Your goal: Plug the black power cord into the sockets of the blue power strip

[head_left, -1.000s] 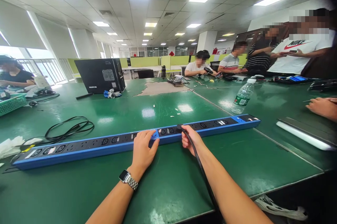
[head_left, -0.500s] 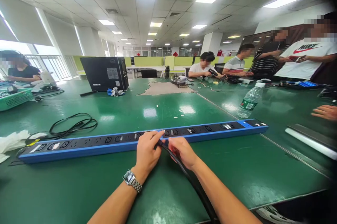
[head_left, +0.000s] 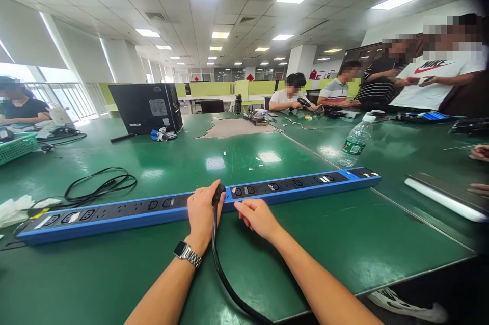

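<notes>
Person's left hand [head_left: 201, 213] is gripping a black plug [head_left: 218, 191], thumb and fingers pinching it upright over a socket approx. mid-length of the long blue power strip [head_left: 305, 186]. It's prob. being held end-down so the pins line up w/ the slot, tho I can't tell if it's seated. Its cable [head_left: 216, 259] is hanging off the plug and curving back over the near edge of the table [head_left: 344, 243]. It's slack, so prob. not tugging at the plug.

Right hand [head_left: 256, 217] is lying just right of the plug, fingers half-curled and gripping nothing, fingertips touching the strip's front side. I'd guess it's bracing the strip vs. sliding. Strip is lying lengthwise, parallel to the near edge, sockets up.

Well apart: coiled cord [head_left: 100, 186] twds the left edge, water bottle [head_left: 353, 142] beyond the strip's right end, PC tower [head_left: 147, 107] far side. Another person's hand [head_left: 482, 152] is showing at the right edge.
</notes>
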A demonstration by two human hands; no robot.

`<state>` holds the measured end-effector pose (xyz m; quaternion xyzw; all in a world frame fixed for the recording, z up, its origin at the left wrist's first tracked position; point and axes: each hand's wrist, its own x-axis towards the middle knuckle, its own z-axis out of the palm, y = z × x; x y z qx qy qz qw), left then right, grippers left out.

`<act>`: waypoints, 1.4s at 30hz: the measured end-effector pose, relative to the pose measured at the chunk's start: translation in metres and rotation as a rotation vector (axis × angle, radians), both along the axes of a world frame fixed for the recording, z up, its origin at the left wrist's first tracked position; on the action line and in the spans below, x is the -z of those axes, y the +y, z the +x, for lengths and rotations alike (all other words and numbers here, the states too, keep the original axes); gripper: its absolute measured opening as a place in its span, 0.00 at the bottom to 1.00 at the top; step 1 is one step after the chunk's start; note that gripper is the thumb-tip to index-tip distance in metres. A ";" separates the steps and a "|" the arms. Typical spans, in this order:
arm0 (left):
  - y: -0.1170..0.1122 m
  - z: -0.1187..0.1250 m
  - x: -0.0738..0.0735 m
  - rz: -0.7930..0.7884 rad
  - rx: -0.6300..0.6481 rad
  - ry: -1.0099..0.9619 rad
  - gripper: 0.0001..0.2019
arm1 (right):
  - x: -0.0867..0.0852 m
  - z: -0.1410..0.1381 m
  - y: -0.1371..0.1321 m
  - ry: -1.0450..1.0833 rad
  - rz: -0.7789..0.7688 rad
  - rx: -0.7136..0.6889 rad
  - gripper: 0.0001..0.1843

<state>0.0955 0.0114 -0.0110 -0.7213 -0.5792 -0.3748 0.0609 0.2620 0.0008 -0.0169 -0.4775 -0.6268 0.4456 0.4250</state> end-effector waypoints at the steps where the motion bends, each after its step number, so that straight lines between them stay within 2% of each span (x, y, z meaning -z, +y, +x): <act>1: 0.000 0.001 -0.001 0.000 0.009 0.016 0.17 | 0.001 0.000 0.000 -0.009 0.010 -0.004 0.23; 8: -0.002 0.010 -0.011 -0.043 0.058 0.179 0.15 | 0.009 -0.002 0.002 -0.029 0.044 -0.011 0.23; 16: -0.002 0.008 -0.012 -0.042 0.043 0.242 0.15 | 0.014 -0.001 0.002 0.013 0.054 0.073 0.25; 24: -0.001 0.008 0.001 -0.017 0.089 0.092 0.16 | 0.019 -0.003 0.006 -0.053 0.141 0.117 0.24; 26: 0.002 0.010 -0.001 -0.024 0.096 0.001 0.14 | 0.019 -0.003 0.006 -0.076 0.152 0.118 0.23; 29: 0.006 0.007 -0.015 0.033 0.094 -0.302 0.14 | 0.018 -0.002 0.005 -0.101 0.133 0.116 0.23; 31: 0.007 -0.003 -0.027 0.125 0.027 -0.538 0.17 | 0.017 -0.002 0.004 -0.112 0.122 0.117 0.22; 32: 0.007 -0.011 -0.030 0.140 -0.001 -0.577 0.18 | 0.016 -0.002 0.004 -0.115 0.119 0.117 0.22; 35: 0.003 -0.044 -0.029 0.118 -0.073 -0.535 0.21 | 0.015 -0.002 0.003 -0.124 0.117 0.113 0.22; 38: -0.004 -0.077 -0.017 -0.035 -0.092 -0.443 0.24 | 0.015 -0.002 0.003 -0.132 0.114 0.103 0.22; 42: -0.008 -0.100 -0.010 -0.167 -0.102 -0.408 0.23 | 0.014 -0.002 0.003 -0.119 0.099 0.094 0.21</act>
